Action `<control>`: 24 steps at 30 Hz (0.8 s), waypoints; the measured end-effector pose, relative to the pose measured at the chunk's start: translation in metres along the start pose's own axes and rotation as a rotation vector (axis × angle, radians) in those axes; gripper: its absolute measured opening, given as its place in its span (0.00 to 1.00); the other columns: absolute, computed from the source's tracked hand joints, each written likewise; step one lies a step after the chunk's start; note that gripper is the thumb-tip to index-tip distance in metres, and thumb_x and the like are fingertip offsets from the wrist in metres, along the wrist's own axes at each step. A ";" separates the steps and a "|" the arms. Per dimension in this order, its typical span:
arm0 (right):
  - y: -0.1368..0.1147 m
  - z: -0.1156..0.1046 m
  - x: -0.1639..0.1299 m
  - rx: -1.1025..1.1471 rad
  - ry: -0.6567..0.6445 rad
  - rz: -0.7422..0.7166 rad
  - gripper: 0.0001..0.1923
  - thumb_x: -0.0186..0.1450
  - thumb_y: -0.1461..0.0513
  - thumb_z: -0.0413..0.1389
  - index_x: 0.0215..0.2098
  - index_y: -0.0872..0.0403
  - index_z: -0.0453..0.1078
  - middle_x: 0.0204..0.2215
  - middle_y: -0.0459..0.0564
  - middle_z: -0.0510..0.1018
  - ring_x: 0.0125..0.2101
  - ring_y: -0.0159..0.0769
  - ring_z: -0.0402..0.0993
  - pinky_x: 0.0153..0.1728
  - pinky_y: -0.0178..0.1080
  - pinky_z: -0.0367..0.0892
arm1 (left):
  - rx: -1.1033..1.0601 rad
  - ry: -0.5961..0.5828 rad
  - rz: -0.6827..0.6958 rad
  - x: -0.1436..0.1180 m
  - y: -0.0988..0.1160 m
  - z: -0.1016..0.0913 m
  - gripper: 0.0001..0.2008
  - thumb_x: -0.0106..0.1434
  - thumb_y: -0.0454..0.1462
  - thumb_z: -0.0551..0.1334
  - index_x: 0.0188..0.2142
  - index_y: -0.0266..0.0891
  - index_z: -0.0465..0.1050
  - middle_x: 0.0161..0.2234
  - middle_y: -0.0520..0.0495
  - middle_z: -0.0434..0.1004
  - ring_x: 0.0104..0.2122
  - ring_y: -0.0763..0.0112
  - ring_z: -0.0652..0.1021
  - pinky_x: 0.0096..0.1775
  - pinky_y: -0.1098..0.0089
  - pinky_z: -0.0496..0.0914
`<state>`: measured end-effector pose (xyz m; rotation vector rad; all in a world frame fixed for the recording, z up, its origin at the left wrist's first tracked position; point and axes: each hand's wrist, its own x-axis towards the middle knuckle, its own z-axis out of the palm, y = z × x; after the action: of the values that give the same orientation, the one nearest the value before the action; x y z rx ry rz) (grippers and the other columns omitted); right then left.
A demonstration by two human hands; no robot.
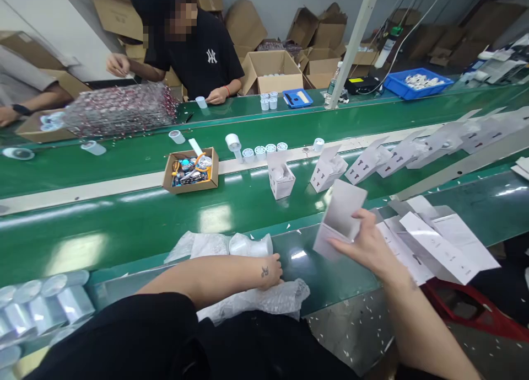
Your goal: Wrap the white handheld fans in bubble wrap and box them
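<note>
Head view: your right hand [367,243] holds a white box [339,214], right of the brown tray [190,187] and nearer you. It pinches the side, maybe so the mouth faces up. Your left hand [269,271] lies by bubble wrap [264,301], also nearer you; I can't tell if it grips. Tools [194,173] fill the tray. To its right, a standing carton [283,189] holds clear wrap [282,174].

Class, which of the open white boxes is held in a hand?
The white box gripped in the person's right hand; the boxes in the row stand on the green belt, with no hand touching them.
</note>
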<state>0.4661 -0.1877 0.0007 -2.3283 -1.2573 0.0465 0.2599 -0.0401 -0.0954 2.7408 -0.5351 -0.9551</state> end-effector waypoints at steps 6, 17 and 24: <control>-0.017 0.089 -0.013 0.289 0.058 -0.216 0.34 0.57 0.52 0.61 0.53 0.47 0.46 0.47 0.56 0.65 0.42 0.46 0.73 0.38 0.50 0.73 | -0.041 0.189 -0.027 -0.060 -0.029 -0.048 0.15 0.45 0.30 0.64 0.35 0.43 0.75 0.37 0.46 0.77 0.40 0.58 0.76 0.39 0.63 0.67; -0.049 0.092 -0.028 0.514 -0.152 -0.242 0.34 0.55 0.64 0.60 0.56 0.48 0.50 0.49 0.55 0.67 0.49 0.48 0.71 0.48 0.52 0.72 | -1.041 1.539 -0.442 -0.100 -0.017 -0.098 0.27 0.56 0.42 0.65 0.53 0.41 0.60 0.36 0.51 0.72 0.31 0.70 0.75 0.33 0.69 0.72; -0.068 0.119 -0.039 0.585 -0.047 -0.321 0.32 0.57 0.64 0.60 0.55 0.49 0.52 0.56 0.61 0.65 0.58 0.50 0.64 0.54 0.54 0.66 | -0.286 1.051 -0.643 -0.076 0.017 -0.048 0.11 0.64 0.40 0.57 0.44 0.39 0.71 0.35 0.43 0.73 0.35 0.61 0.77 0.37 0.63 0.72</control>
<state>0.3598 -0.1398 -0.0824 -1.6246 -1.3981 0.3175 0.2305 -0.0225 -0.0108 2.6543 0.6236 0.3976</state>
